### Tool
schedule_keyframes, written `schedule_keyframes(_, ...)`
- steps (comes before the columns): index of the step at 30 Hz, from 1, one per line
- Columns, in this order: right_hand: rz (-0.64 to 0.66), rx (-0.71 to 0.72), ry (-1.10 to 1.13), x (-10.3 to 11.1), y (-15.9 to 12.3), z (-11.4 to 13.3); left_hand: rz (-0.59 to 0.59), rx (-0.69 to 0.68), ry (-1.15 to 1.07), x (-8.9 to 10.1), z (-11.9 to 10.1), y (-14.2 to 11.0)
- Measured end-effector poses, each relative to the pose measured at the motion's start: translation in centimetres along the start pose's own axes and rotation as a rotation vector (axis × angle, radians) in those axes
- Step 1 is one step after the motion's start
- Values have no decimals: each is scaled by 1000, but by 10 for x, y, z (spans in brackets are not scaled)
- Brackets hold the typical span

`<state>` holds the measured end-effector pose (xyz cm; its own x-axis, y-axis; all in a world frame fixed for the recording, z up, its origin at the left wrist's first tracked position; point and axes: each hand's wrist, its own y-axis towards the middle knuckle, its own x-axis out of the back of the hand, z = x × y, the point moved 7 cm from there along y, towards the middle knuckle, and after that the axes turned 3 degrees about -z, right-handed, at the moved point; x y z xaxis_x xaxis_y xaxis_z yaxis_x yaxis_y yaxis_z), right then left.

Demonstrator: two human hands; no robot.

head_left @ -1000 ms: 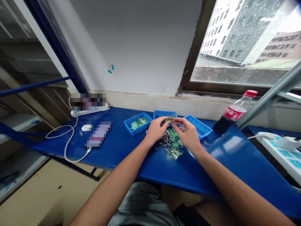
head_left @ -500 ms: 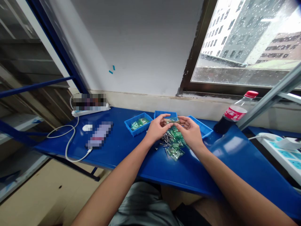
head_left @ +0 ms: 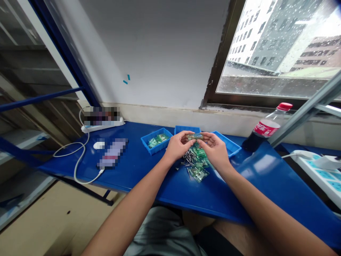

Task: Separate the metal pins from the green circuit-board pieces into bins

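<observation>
Between my two hands is a small clear plastic packet [head_left: 195,136], pinched at its left end by my left hand [head_left: 179,145] and at its right end by my right hand [head_left: 213,146]. What lies inside the packet is too small to make out. Below the hands a heap of similar greenish clear packets [head_left: 199,170] rests on the blue table [head_left: 138,167]. Loose metal screws or pins [head_left: 188,158] lie at the heap's left side, partly hidden by my left hand.
Behind the hands stand a left blue tray [head_left: 149,147] holding packets, a middle blue tray [head_left: 186,128] and a right blue tray [head_left: 231,147]. A cola bottle [head_left: 266,126] is at the right, near a power strip [head_left: 319,170]. A phone [head_left: 113,153] with a cable lies left.
The packet between my hands has tilted slightly, and its face shows more now. Both hands keep their pinch in nearly the same place.
</observation>
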<state>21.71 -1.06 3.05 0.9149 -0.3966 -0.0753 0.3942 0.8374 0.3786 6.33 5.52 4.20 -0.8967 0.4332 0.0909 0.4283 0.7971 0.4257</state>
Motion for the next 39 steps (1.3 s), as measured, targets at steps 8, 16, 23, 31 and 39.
schedule_keyframes(8, -18, 24, -110, 2, 0, 2, -173, -132, 333, 27, -25, 0)
schedule_keyframes(16, 32, 57, -185, -2, -3, 0, -436, -256, 1056, 80, -36, -6)
schedule_keyframes(23, 265, 309, -503, -23, -16, 21, -310, -37, 1129, 81, -4, -1)
schedule_keyframes(31, 725, 681, -668, -72, -63, 34, -363, -300, 932, 60, -40, -6)
schedule_keyframes(39, 846, 761, -737, -87, -80, 18, -164, -380, 646, 25, -43, -9)
